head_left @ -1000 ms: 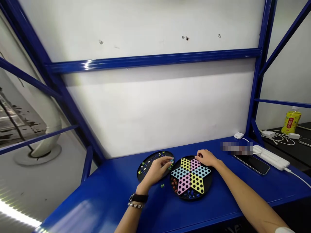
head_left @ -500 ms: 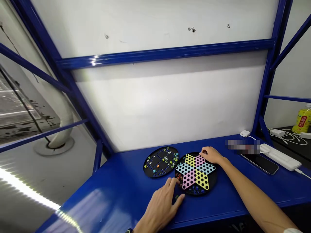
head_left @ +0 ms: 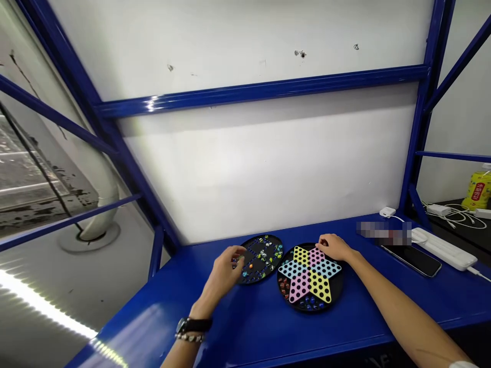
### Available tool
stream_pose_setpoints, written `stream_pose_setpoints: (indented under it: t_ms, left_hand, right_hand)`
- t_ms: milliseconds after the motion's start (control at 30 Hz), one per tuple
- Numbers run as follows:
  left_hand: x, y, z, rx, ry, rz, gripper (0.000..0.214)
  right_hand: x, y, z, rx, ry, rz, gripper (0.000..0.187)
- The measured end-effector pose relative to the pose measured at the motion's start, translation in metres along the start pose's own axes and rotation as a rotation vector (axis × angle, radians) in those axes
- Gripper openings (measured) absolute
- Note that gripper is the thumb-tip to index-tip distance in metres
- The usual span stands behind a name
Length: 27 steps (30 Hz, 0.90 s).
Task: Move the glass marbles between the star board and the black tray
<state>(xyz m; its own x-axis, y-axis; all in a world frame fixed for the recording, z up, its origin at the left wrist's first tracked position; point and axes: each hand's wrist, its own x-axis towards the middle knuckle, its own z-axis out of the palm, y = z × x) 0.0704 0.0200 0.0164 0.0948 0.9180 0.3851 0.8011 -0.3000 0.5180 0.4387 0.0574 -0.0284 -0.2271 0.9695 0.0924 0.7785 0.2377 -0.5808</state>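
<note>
A Chinese checkers board (head_left: 310,273) with a star of pink, yellow and light blue points lies on the blue table. Red marbles (head_left: 284,289) and blue marbles (head_left: 310,304) sit in its rim pockets. To its left is a round black tray (head_left: 253,255) with several loose coloured marbles and a small orange piece (head_left: 250,266). My left hand (head_left: 224,273) is at the tray's left edge, its curved fingers and thumb apart. My right hand (head_left: 334,247) rests at the board's far right edge by a pink point, fingers curled together; what they hold is hidden.
A black phone (head_left: 412,258) and a white power strip (head_left: 445,248) with cables lie at the right. Behind the table stand a blue metal frame (head_left: 268,92) and a white panel. A yellow bottle (head_left: 477,191) is at the far right.
My left hand has moved from the board's red marbles up and left to the black tray. My right hand has stayed at the board's far edge.
</note>
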Motion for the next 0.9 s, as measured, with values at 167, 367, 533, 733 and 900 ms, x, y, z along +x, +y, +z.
stream_pose_setpoints:
  t_ms: [167, 367, 533, 733, 900]
  left_hand:
    - [0.013, -0.036, -0.004, 0.046, -0.059, -0.112, 0.037]
    - [-0.011, -0.042, 0.012, 0.034, -0.282, -0.034, 0.041]
    - [-0.009, -0.038, 0.012, 0.051, -0.26, 0.0, 0.036]
    - [0.007, 0.005, 0.028, 0.02, -0.214, 0.129, 0.036]
    - [0.024, 0.048, 0.061, -0.028, -0.34, 0.21, 0.03]
  right_hand:
    - [0.0, 0.001, 0.001, 0.005, 0.002, 0.002, 0.025]
    - [0.004, 0.006, 0.005, -0.022, 0.021, -0.014, 0.024]
    - [0.005, 0.007, 0.006, -0.027, 0.018, -0.014, 0.026]
    - [0.007, 0.01, 0.007, -0.014, 0.012, -0.012, 0.026]
    - [0.008, 0.011, 0.008, -0.027, 0.011, -0.011, 0.025]
